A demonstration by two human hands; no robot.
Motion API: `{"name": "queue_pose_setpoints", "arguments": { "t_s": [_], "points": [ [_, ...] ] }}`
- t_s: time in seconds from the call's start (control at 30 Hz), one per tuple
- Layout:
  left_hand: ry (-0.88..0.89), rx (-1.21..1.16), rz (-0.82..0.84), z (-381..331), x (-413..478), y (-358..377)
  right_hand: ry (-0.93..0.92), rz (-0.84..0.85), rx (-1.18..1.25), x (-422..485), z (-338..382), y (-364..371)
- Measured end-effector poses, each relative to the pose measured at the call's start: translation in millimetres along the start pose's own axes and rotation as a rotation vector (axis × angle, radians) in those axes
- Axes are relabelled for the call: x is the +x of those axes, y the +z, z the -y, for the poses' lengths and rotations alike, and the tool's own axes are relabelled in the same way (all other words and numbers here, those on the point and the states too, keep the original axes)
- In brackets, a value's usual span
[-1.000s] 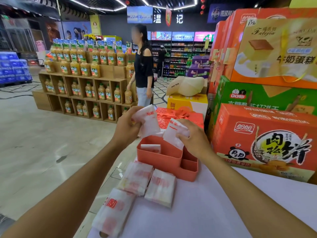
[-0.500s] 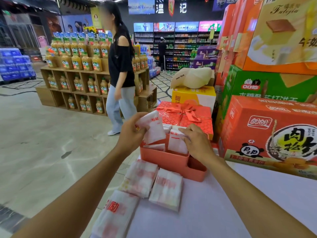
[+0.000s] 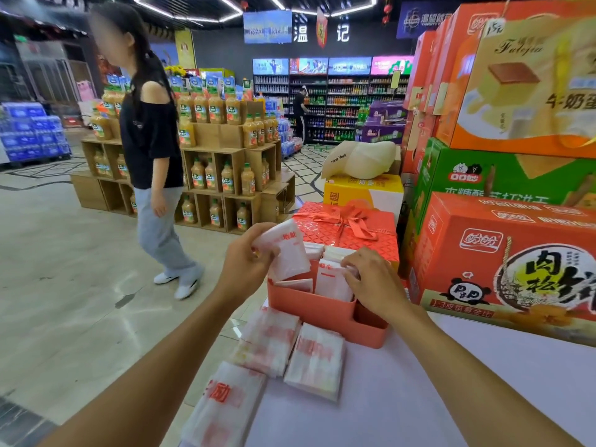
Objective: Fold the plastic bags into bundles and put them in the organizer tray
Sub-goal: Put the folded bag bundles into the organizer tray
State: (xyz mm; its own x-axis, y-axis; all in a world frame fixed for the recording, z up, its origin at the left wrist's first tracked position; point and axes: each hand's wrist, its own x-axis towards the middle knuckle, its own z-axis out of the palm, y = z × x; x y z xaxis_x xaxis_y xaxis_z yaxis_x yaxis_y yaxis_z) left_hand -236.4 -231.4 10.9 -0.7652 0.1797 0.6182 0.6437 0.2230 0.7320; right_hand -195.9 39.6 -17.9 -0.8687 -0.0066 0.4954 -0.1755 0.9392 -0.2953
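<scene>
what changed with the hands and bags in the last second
The right hand pushed its folded bag bundle down into the orange organizer tray, still gripping it. The left hand keeps holding another bundle above the tray. The folded bags on the table stayed put.

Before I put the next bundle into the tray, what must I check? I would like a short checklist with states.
1. Left hand grips the held bundle: ok.
2. Held bundle is over the tray: ok.
3. Right hand holds the standing bundle inside the tray: ok.
4. Free room below the held bundle: cannot tell, partly hidden.
5. Nearest bundle lies at the table edge, may slip: not ok.
</scene>
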Motion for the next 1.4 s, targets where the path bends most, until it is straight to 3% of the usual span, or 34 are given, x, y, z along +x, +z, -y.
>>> {"name": "queue_pose_setpoints", "arguments": {
  "t_s": [0.2,0.37,0.9,1.1,1.4],
  "points": [
    [-0.034,-0.024,-0.007,2.4,-4.4,-6.5,0.003,0.230,-0.190,-36.1,12.1,-5.3],
    [-0.044,-0.008,0.041,-2.3,-0.2,-5.6,-0.112,0.217,-0.321,-48.4,12.8,2.4],
    [-0.168,0.067,0.225,34.2,40.6,22.5,-0.067,0.309,-0.153,-45.4,5.4,1.1],
    [-0.144,0.235,0.365,46.4,41.5,34.8,-0.075,0.319,-0.099,-44.4,4.1,-0.7],
    [-0.116,0.291,0.172,50.5,36.5,44.6,-0.075,0.334,-0.075,-43.8,6.8,-3.1]
  ]
}}
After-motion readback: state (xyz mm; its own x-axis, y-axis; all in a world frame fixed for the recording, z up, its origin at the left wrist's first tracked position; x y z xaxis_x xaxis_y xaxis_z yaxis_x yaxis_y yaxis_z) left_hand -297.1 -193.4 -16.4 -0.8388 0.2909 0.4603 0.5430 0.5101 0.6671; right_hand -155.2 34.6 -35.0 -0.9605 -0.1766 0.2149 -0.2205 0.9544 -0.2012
